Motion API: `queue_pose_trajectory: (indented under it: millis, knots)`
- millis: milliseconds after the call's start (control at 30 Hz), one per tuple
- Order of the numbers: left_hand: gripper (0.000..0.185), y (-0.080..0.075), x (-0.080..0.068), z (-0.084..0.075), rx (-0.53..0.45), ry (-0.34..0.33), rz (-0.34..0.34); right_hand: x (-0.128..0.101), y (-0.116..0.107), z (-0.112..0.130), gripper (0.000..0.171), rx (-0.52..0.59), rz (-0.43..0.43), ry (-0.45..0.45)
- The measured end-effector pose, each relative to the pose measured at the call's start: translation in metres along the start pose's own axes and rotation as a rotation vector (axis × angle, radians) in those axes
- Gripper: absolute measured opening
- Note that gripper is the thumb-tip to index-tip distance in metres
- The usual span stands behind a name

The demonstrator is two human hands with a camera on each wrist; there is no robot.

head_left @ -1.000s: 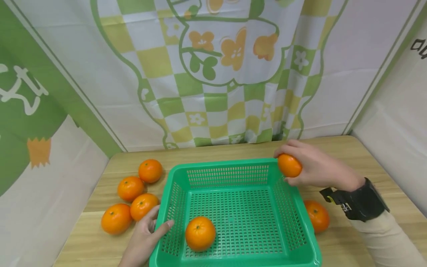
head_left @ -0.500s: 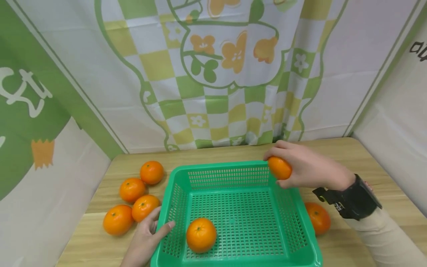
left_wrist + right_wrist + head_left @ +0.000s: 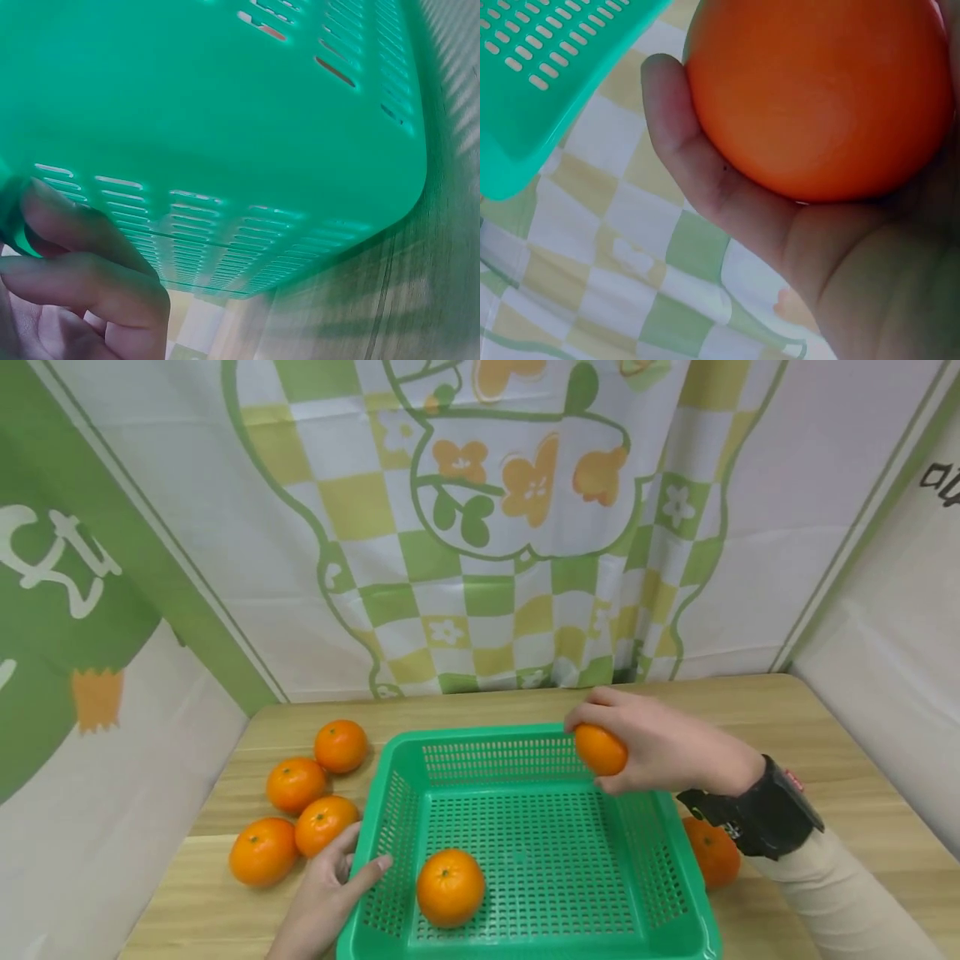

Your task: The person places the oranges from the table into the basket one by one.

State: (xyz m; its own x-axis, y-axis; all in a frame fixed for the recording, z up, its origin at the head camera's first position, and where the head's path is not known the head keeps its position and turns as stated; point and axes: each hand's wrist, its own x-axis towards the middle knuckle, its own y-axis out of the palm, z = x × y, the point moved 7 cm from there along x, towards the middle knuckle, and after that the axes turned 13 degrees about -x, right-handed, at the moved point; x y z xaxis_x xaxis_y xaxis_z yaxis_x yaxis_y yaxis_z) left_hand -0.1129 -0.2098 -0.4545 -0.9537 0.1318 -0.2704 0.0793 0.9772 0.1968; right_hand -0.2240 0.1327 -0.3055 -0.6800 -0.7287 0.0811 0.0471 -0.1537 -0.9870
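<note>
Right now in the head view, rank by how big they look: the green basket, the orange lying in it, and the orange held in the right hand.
1. Green basket, by far the largest.
2. Orange in the basket.
3. Held orange, partly covered by the right hand and farther from the camera, so its true size may match.

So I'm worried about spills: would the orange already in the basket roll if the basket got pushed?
Probably: the orange is round and lies loose on the flat floor. The green basket has raised walls that should stop it.

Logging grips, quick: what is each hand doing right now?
Left hand: grips the basket at its near left corner.
Right hand: holds an orange above the basket.
</note>
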Motion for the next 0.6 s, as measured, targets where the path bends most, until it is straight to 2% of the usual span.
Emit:
queue_pose_trajectory:
  millis: [400, 600]
  knots:
    - [0.07, 0.001, 0.0, 0.0, -0.029, -0.024, 0.024, 0.015, -0.004, 0.019, 0.055, -0.025, -0.058, -0.106]
    - [0.071, 0.001, 0.0, 0.001, -0.026, -0.031, 0.021, 0.022, -0.006, 0.026, 0.055, -0.012, -0.051, -0.113]
